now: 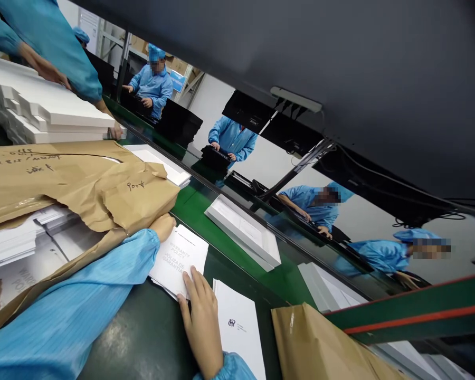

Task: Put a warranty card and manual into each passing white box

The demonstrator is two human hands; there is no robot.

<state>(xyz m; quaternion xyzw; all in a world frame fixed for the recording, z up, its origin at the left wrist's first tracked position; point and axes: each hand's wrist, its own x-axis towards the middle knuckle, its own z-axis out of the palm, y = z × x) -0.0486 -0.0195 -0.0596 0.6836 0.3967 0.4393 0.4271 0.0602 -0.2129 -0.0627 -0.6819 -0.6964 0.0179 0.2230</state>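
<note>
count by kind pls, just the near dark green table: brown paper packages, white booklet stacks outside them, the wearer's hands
Brown paper packages: 2 (torn package, lower-right package)
White booklet stacks outside them: 2 (warranty stack, logo stack)
Wearer's hands: 2 (left hand, right hand)
Total: 6
</note>
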